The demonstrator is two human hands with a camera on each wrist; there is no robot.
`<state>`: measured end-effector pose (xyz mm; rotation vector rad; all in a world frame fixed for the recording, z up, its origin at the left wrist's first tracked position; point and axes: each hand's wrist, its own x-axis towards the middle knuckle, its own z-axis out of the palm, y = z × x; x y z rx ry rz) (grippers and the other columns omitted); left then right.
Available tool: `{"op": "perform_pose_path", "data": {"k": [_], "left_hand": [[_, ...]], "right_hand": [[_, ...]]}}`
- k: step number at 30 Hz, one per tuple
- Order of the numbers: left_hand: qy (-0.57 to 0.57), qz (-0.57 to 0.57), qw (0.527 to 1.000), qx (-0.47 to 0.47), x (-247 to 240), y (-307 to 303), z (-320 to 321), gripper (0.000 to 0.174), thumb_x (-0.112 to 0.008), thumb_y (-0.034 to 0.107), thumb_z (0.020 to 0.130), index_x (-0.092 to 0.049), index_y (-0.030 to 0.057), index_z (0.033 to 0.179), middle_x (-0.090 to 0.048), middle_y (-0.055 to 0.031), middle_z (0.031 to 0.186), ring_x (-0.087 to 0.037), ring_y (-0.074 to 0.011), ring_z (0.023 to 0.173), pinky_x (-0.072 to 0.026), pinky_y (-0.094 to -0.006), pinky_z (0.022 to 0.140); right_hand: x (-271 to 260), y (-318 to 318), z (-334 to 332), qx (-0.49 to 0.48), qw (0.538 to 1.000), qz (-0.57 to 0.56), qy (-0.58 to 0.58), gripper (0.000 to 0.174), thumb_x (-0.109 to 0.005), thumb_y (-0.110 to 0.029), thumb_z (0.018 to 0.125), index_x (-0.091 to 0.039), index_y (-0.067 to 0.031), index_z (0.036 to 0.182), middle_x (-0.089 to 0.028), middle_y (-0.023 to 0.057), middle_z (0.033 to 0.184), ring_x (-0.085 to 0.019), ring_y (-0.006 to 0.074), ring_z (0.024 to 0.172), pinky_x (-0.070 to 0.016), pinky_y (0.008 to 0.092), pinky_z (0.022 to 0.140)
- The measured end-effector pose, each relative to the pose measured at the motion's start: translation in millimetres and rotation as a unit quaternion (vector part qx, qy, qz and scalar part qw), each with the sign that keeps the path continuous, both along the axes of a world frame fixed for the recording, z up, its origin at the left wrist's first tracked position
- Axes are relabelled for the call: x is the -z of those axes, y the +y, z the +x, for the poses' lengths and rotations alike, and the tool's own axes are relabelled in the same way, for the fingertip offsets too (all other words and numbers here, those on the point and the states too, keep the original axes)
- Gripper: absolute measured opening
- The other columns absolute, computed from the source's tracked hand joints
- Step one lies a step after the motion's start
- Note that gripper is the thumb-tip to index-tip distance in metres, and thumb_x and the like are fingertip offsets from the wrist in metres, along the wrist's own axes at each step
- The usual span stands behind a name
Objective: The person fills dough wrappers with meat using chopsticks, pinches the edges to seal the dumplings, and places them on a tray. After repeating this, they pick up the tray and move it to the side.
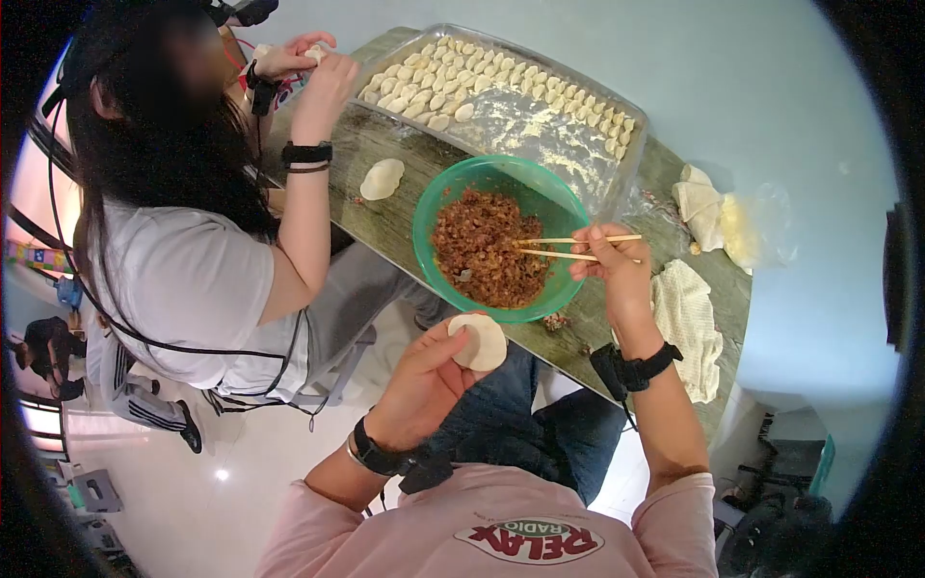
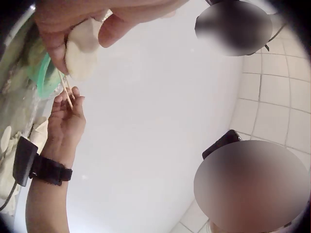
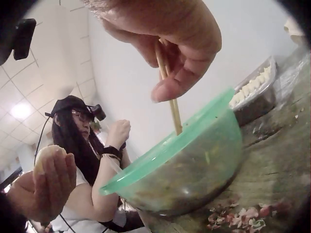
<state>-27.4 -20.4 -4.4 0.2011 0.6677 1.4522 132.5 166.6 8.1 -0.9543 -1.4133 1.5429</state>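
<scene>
A round, pale dough wrapper (image 1: 479, 343) lies on the fingers of my left hand (image 1: 422, 381), the thumb pressing its edge; it holds no filling that I can see. In the left wrist view the same wrapper (image 2: 82, 53) hangs between thumb and fingers. My right hand (image 1: 617, 274) grips a pair of chopsticks (image 1: 578, 240), their tips in the brown minced filling (image 1: 487, 250) of the green bowl (image 1: 430, 207). The right wrist view shows the chopsticks (image 3: 174, 104) reaching down behind the rim of the bowl (image 3: 189, 170).
Behind the bowl, a metal tray (image 1: 631, 108) holds many dumplings in rows. Another wrapper (image 1: 383, 179) lies on the table (image 1: 371, 226) at the bowl's left. A cloth (image 1: 689, 328) lies to the right. A person (image 1: 193, 250) sits at the left, both hands raised.
</scene>
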Motion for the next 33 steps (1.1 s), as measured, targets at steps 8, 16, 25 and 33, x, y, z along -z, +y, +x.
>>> {"op": "perform_pose_path", "data": {"k": [8,16,25,33], "left_hand": [[-0.008,0.004,1.000,-0.011,-4.9,-6.5,-9.0,0.029,-0.047,0.019,0.091,-0.048,0.0030,0.115,-0.056,-0.0106,0.111,-0.055,-0.0199,0.104,-0.0434,-0.0325,0.091],[-0.012,0.032,0.999,0.014,-9.0,-2.6,-10.4,0.030,-0.046,0.019,0.091,-0.048,0.0021,0.116,-0.056,-0.0107,0.111,-0.055,-0.0217,0.104,-0.0423,-0.0332,0.093],[-0.010,0.053,0.998,0.012,-26.4,20.7,2.5,0.034,-0.042,0.019,0.093,-0.043,-0.0002,0.120,-0.051,-0.0099,0.119,-0.049,-0.0187,0.111,-0.0385,-0.0330,0.097],[-0.056,0.083,0.995,-0.019,-21.4,67.2,4.1,0.034,-0.039,0.023,0.095,-0.042,0.0002,0.119,-0.050,-0.0087,0.120,-0.046,-0.0197,0.112,-0.0341,-0.0346,0.101]], "right_hand": [[11.4,-5.1,-9.3,0.038,0.999,-0.023,0.009,0.024,-0.054,-0.018,0.088,-0.060,0.0055,0.086,-0.060,0.0106,0.072,-0.059,0.0160,0.053,-0.0496,0.0248,0.050],[15.9,-4.1,5.6,0.058,0.982,-0.136,0.116,0.024,-0.052,-0.018,0.088,-0.058,0.0051,0.090,-0.061,0.0134,0.075,-0.060,0.0193,0.059,-0.0517,0.0288,0.055],[23.0,1.6,34.3,0.068,0.943,-0.238,0.222,0.025,-0.050,-0.019,0.090,-0.058,0.0045,0.092,-0.062,0.0130,0.080,-0.060,0.0181,0.066,-0.0526,0.0261,0.060],[-10.7,-5.6,37.0,0.028,0.929,-0.234,0.285,0.025,-0.050,-0.021,0.090,-0.057,0.0032,0.091,-0.061,0.0107,0.079,-0.060,0.0162,0.065,-0.0525,0.0259,0.058]]}}
